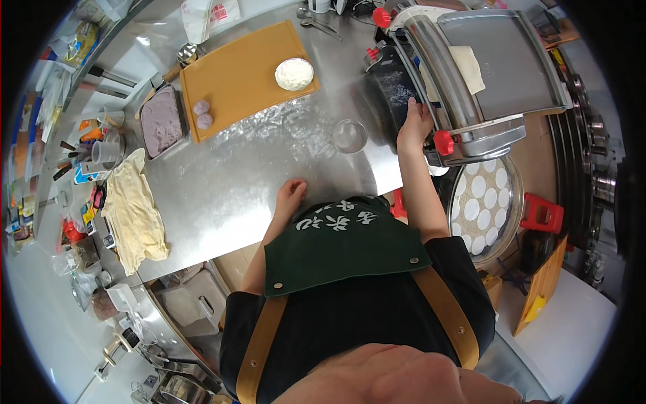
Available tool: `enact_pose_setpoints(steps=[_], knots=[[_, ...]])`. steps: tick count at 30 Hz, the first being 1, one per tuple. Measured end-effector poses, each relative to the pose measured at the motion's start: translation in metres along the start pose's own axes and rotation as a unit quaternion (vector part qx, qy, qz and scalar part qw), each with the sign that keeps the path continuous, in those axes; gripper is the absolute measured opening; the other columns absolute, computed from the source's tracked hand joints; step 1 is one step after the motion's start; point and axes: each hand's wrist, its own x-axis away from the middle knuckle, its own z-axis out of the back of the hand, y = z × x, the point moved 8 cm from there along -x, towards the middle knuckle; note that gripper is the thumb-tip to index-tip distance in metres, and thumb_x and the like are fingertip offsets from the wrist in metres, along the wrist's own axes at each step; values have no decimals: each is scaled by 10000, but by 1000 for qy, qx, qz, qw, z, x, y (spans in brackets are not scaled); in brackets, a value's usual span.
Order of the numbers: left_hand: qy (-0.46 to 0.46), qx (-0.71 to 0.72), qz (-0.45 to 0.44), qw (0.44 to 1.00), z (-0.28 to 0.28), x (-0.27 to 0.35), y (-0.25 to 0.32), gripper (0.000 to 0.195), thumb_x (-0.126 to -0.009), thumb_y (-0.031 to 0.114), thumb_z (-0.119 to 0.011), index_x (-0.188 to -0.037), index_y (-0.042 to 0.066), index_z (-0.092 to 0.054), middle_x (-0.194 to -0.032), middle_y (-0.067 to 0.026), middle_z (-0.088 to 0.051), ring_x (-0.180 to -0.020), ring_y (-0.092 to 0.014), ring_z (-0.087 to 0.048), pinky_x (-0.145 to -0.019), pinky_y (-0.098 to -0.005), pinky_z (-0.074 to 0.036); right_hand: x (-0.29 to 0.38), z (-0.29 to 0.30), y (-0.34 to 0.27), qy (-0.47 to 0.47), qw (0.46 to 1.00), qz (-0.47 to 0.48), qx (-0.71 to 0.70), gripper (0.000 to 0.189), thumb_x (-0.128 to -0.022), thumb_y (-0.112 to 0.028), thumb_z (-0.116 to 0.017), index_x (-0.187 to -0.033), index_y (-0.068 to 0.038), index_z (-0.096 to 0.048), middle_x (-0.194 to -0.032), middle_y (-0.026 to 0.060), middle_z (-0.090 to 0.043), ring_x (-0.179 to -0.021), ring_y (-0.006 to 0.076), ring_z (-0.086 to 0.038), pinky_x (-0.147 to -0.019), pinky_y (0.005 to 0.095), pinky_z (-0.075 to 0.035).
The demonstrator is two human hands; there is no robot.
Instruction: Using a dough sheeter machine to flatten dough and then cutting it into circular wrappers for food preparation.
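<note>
My right hand point(416, 127) reaches under the front of a dough sheeter point(449, 76); its fingertips are partly hidden by the machine, and whether they touch dough cannot be told. A pale dough sheet point(467, 69) lies against the steel roller and the machine's grey tray. My left hand point(291, 196) rests with curled fingers at the near edge of the steel table point(202, 202), with nothing visible in it. Between the hands and the board lies a clear round dish or ring point(350, 136). A bowl of white flour point(294, 74) and purple balls point(202, 107) sit on the orange board point(242, 65).
Left of the board stands a tin of purple paste point(161, 121), near a cream cloth point(133, 212). Spoons point(320, 25) lie at the back. Below the sheeter is a round tray point(515, 237) with several white discs, beside a red stool point(541, 213). Flour dusts the table.
</note>
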Motion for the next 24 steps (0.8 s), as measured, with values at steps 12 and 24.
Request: enact_pose_setpoints(steps=[12, 24], knots=[[-61, -40, -96, 993, -77, -69, 108, 187, -820, 149, -524, -932, 0, -542, -781, -57, -581, -690, -109, -546, -601, -223, -443, -26, 3, -13, 70, 991, 110, 5, 408, -758, -2, -568, -1127, 31, -398, -1123, 136, -466, -1005, 211, -469, -867, 304, -377], [-234, 277, 97, 927, -228, -129, 132, 472, -891, 362, -356, -1146, -34, -380, -1102, -171, -495, -993, -262, -504, -832, -370, -407, 6, -14, 11, -50, 982, -143, -116, 351, -821, -98, -512, -1143, -18, -401, -1088, 86, -485, -970, 189, -503, -801, 311, -413]])
